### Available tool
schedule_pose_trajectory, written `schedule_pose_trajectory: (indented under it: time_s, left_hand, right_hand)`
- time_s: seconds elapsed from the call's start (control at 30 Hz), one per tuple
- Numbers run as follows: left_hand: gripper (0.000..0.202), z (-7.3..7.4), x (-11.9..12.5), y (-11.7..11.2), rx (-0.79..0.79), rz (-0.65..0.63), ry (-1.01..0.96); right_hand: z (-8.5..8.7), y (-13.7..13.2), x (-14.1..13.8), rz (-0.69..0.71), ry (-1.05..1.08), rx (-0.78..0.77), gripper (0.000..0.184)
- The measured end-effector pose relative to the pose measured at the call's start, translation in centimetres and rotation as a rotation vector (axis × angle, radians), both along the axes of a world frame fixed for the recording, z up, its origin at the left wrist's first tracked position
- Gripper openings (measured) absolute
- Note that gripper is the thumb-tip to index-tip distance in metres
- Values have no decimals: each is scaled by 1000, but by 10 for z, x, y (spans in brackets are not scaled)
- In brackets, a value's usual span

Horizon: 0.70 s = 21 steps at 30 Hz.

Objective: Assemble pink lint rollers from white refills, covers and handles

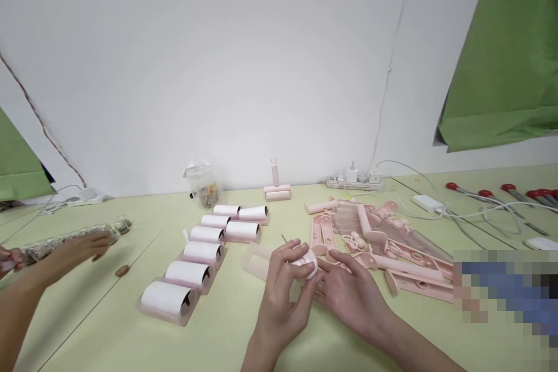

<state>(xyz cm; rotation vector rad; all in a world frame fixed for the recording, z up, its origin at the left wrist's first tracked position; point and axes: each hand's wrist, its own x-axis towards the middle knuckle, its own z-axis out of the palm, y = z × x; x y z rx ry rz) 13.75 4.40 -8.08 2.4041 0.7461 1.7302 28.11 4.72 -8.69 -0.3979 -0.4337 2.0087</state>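
My left hand (282, 285) and my right hand (349, 290) meet low in the middle over the pale green table (108, 325). Together they pinch a small pale pink rounded plastic part (308, 261); a thin metal pin sticks up beside my left fingers. Just right of my hands lies a heap of pink plastic handle parts (383, 244). Left of them, several white paper rolls in pink trays (200, 253) lie in a slanting row.
Another person's hand (81, 247) at the far left touches a row of small clear jars (56, 241). A clear bag (204, 185), an assembled pink roller (276, 189) and a power strip (355, 181) line the wall. Red-handled tools (501, 190) lie far right.
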Motion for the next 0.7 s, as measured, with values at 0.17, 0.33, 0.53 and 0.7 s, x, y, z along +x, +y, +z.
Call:
schedule_pose_trajectory:
  time_s: [0.17,0.33,0.53,0.7]
  left_hand:
    - [21,5,5,-4,-49,-107,62]
    - [17,11,10,-11,-377,-261,75]
    - [50,9,7,-12,-677,-429,-130]
    - [68,9,12,-5,-1091,-434,-558]
  right_hand:
    - [2,-5,-2,-90,-160,130,18]
    - [-3,-11,-5,-122,-383,247,51]
    - [-2,-10,-2,-159,-571,328,64]
    - [1,-12,4,-450,-905,754,76]
